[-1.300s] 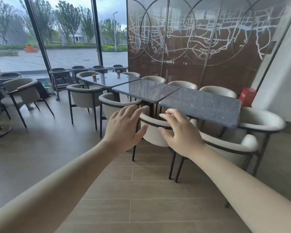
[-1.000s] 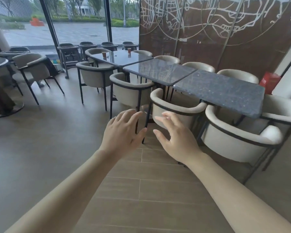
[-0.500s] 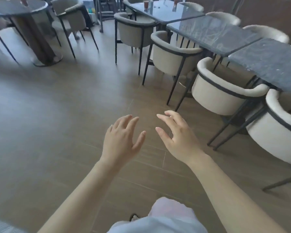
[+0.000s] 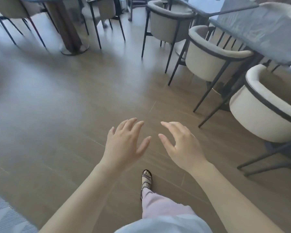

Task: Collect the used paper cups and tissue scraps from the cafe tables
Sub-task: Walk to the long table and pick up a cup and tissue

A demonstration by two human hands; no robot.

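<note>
left hand (image 4: 124, 143) – fingers spread, holding nothing, over floor (image 4: 57, 98) | right hand (image 4: 181, 145) – fingers loosely splayed, holding nothing, just beside it | desks (image 4: 252, 26) – upper right, behind chairs (image 4: 208, 52), well apart from both hands | cups – cannot tell, desk tops blurred

Cream chairs (image 4: 208, 64) with black trim, grey-brown floor (image 4: 57, 106).

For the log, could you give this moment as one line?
left hand: open, empty | right hand: open, empty | cups: none visible
</note>
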